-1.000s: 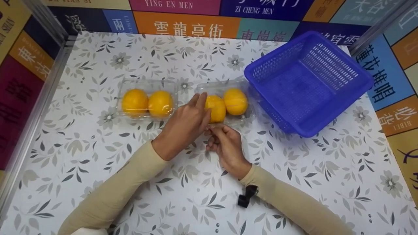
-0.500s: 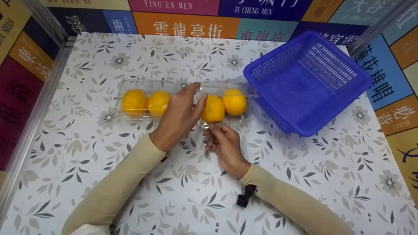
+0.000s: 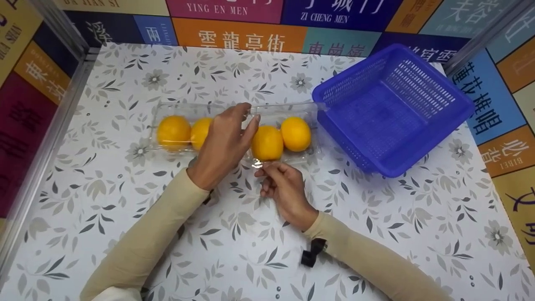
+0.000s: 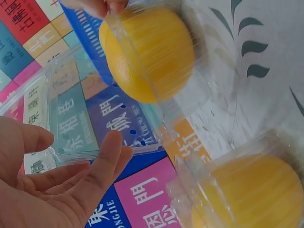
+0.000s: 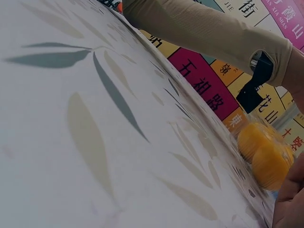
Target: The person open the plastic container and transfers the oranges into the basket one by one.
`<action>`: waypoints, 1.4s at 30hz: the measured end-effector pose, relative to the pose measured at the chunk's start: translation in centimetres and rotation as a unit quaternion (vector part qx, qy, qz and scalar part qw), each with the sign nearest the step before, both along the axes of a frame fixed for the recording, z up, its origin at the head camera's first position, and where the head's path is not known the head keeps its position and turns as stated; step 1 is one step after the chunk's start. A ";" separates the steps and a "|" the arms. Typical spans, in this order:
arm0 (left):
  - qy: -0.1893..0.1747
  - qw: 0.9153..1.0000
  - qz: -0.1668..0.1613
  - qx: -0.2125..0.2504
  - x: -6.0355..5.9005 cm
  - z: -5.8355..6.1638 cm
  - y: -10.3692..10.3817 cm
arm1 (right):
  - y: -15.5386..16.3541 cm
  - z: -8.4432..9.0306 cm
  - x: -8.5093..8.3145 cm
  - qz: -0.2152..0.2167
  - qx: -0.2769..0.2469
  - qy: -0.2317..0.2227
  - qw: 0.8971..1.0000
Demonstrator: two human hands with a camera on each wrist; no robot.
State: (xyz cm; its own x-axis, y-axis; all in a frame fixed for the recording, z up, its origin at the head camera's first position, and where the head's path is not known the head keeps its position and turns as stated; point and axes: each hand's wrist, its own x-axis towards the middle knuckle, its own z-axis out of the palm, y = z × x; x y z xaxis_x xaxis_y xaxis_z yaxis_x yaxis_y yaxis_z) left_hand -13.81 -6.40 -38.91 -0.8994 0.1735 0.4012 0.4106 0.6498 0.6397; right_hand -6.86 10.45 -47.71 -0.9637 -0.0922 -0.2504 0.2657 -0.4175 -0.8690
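Two clear clamshell boxes lie side by side, each with two oranges. My left hand (image 3: 246, 119) reaches over the right box (image 3: 311, 156); its thumb and straight fingers (image 4: 107, 154) touch the raised clear lid (image 3: 284, 110), which stands partly lifted. My right hand (image 3: 262, 167) pinches the front rim of that box, just in front of the nearer orange (image 3: 266, 143). The second orange (image 3: 296, 133) sits beside it. The left box (image 3: 175, 109) stays closed, with its oranges (image 3: 173, 130) partly hidden by my left hand. The left wrist view shows an orange (image 4: 152, 52) under the clear plastic.
A blue plastic basket (image 3: 439, 125) stands empty at the back right, touching the right box's corner. Colourful printed walls (image 3: 242, 37) ring the floral table (image 3: 376, 225). A black strap (image 3: 311, 252) hangs from my right sleeve.
My left hand slid left and back from the nearer orange to the lid's edge. The lid of the right box has come up. The right hand kept its hold on the front rim.
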 end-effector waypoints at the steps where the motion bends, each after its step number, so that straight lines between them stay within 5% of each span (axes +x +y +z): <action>1: -0.003 1.000 0.003 0.002 -0.1 0.1 0.0 | 0.0 0.0 0.0 0.002 0.001 0.001 1.000; 21: -0.077 0.995 0.012 0.063 -0.6 0.3 -0.3 | -0.5 0.1 0.1 0.009 0.028 0.003 1.000; 34: -0.103 0.991 -0.027 0.077 -0.9 -0.3 0.2 | -0.5 -0.1 -0.1 0.005 0.030 0.005 1.000; 42: -0.115 0.993 -0.031 0.023 -1.3 -0.7 0.4 | -0.5 0.0 0.0 0.008 0.036 0.004 0.999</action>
State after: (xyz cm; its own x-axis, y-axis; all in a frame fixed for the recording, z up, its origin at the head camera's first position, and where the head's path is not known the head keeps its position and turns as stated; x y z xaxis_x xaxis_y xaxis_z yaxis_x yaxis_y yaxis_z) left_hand -15.14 -5.97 -39.61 -0.9564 0.2174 0.1953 0.2885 0.5963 0.7492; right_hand -6.86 9.99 -47.67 -0.9642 -0.0906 -0.2494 0.2653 -0.3494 -0.8986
